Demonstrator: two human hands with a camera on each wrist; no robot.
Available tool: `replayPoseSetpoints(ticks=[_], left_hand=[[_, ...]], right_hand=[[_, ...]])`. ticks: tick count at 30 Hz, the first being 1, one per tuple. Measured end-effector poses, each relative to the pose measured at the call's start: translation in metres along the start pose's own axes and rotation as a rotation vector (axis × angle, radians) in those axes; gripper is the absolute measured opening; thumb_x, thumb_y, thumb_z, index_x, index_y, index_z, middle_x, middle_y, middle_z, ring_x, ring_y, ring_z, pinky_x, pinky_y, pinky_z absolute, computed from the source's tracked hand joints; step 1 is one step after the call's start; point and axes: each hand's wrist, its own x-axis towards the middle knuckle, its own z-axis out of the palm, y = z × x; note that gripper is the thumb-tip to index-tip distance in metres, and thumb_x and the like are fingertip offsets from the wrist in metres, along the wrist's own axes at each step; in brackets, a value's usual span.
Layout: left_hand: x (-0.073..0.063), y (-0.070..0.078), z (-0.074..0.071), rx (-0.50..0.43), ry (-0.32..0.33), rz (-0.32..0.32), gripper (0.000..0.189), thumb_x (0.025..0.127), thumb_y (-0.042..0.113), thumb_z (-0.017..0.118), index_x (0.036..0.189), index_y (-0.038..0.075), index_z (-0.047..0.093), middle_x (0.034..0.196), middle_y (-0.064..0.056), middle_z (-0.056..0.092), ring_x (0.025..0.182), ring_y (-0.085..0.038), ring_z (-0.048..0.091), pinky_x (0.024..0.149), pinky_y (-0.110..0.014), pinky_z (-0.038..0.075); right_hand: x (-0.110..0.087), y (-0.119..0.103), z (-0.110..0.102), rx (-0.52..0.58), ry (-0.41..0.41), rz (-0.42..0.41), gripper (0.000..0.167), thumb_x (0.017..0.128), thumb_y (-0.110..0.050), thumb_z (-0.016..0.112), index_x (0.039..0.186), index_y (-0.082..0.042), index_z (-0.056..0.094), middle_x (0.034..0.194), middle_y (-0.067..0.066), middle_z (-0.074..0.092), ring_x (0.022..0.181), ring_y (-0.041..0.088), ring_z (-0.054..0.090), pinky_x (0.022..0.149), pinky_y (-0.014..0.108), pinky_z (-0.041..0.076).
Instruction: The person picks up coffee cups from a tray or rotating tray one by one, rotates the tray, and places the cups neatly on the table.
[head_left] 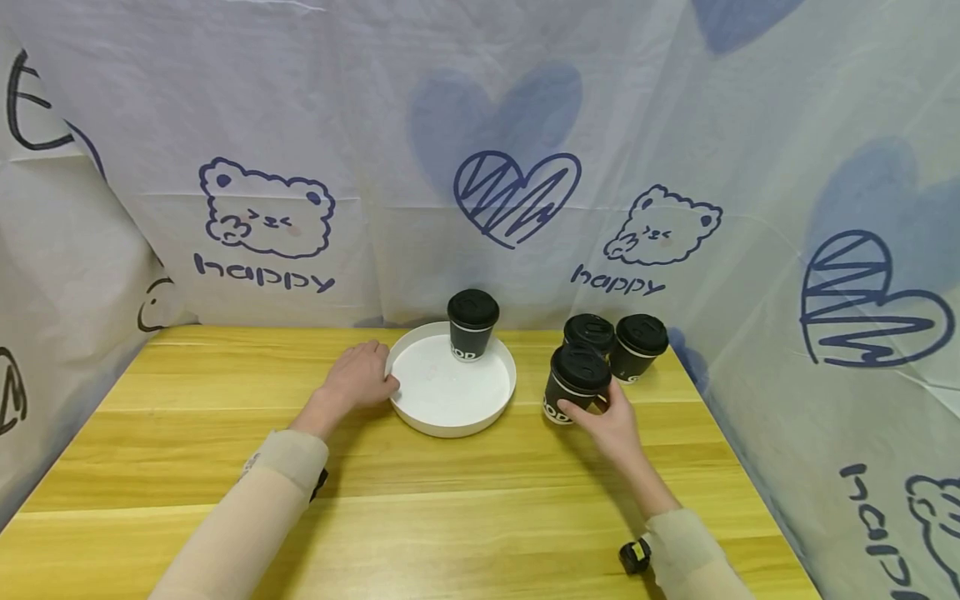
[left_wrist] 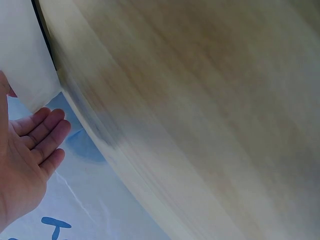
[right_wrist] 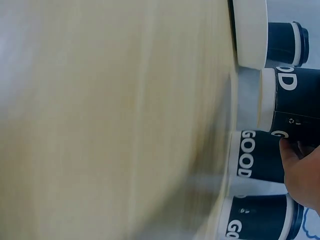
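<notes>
Nearest, a cream fabric sleeve (head_left: 236, 517); left hand (head_left: 358, 377) pinching the rim of a round white tray (head_left: 427, 392) on the wood-grained tabletop (head_left: 450, 517); black lidded cup (head_left: 471, 335) standing inside; right hand (head_left: 611, 423) gripping a raised, tapered cup (head_left: 576, 379); two upright cups (head_left: 641, 337) behind.

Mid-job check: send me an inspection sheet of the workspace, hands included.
Surface: wooden table, striped grain.
Job's things: white tray with one lidded cup standing inside, towards the back; held cup raised off the table; two more, the back-left cup and the far-right cup, standing on the table right of the tray.
Clutter: nothing seen.
Hands: left hand touches the tray's left side; right hand grips the raised cup.
Cables: nothing seen.
Surroundings: pale cloth printed with hearts and bears, behind and beside the table.
</notes>
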Motion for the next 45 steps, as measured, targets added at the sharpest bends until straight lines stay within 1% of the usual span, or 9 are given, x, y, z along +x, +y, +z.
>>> replayPoseSetpoints(ticks=[8,15,17,20,24,27,32,41,45], left_hand=[[0.0,0.0,0.0,-0.002,0.01,0.004,0.047,0.091,0.027,0.064,0.119,-0.01,0.058,0.118,-0.024,0.061,0.108,-0.041,0.058,0.104,-0.056,0.046],[0.0,0.0,0.0,-0.002,0.004,0.003,0.051,0.091,0.028,0.063,0.123,-0.011,0.057,0.123,-0.027,0.06,0.114,-0.043,0.058,0.107,-0.057,0.044],[0.0,0.0,0.0,-0.005,0.005,-0.001,0.053,0.091,0.028,0.063,0.125,-0.012,0.056,0.128,-0.029,0.06,0.118,-0.045,0.057,0.11,-0.058,0.042],[-0.001,-0.001,0.0,-0.001,0.011,-0.001,0.054,0.091,0.028,0.063,0.126,-0.013,0.056,0.129,-0.03,0.059,0.12,-0.046,0.056,0.111,-0.058,0.042],[-0.001,-0.001,0.001,0.003,0.014,0.003,0.051,0.091,0.027,0.063,0.122,-0.012,0.056,0.123,-0.028,0.06,0.113,-0.044,0.058,0.109,-0.058,0.043],[-0.002,0.0,0.0,-0.001,0.006,0.0,0.051,0.091,0.027,0.063,0.123,-0.012,0.056,0.122,-0.027,0.06,0.112,-0.044,0.058,0.109,-0.058,0.043],[-0.003,0.002,-0.001,-0.003,0.0,-0.007,0.053,0.092,0.027,0.063,0.125,-0.013,0.056,0.126,-0.028,0.059,0.115,-0.045,0.057,0.111,-0.059,0.041],[-0.002,0.001,0.0,0.005,0.013,-0.003,0.052,0.091,0.027,0.063,0.124,-0.012,0.056,0.122,-0.026,0.06,0.11,-0.042,0.057,0.107,-0.056,0.044],[-0.002,0.0,0.001,0.004,0.014,-0.001,0.052,0.091,0.027,0.063,0.124,-0.012,0.056,0.121,-0.026,0.06,0.11,-0.043,0.057,0.107,-0.057,0.044]], right_hand=[[0.0,0.011,-0.012,-0.047,0.025,0.031,0.074,0.087,-0.021,0.085,0.149,-0.008,0.047,0.146,0.015,0.054,0.14,0.03,0.049,0.115,0.043,0.042],[-0.001,0.015,-0.023,-0.047,0.054,0.048,0.073,0.088,-0.017,0.083,0.15,-0.008,0.046,0.145,0.014,0.055,0.138,0.027,0.05,0.108,0.023,0.045],[-0.001,0.015,-0.026,-0.044,0.057,0.052,0.073,0.089,-0.017,0.083,0.151,-0.007,0.045,0.146,0.014,0.054,0.139,0.028,0.049,0.109,0.025,0.044],[-0.001,0.015,-0.03,-0.051,0.059,0.067,0.075,0.089,-0.02,0.083,0.152,-0.006,0.043,0.148,0.016,0.051,0.141,0.032,0.048,0.115,0.037,0.042],[-0.001,0.015,-0.035,-0.071,0.062,0.085,0.078,0.09,-0.023,0.083,0.153,-0.006,0.041,0.15,0.018,0.049,0.143,0.036,0.046,0.117,0.047,0.04],[-0.002,0.016,-0.039,-0.082,0.078,0.089,0.079,0.089,-0.024,0.083,0.153,-0.006,0.041,0.149,0.018,0.049,0.142,0.037,0.046,0.116,0.047,0.04],[-0.002,0.017,-0.043,-0.087,0.111,0.103,0.078,0.089,-0.022,0.083,0.152,-0.005,0.041,0.149,0.02,0.05,0.141,0.038,0.047,0.115,0.047,0.041],[-0.002,0.02,-0.054,-0.105,0.169,0.136,0.076,0.09,-0.018,0.081,0.152,-0.001,0.041,0.148,0.021,0.051,0.139,0.037,0.049,0.111,0.044,0.043],[-0.002,0.022,-0.06,-0.118,0.188,0.149,0.078,0.09,-0.02,0.081,0.153,-0.001,0.039,0.149,0.022,0.05,0.139,0.037,0.048,0.111,0.044,0.042]])
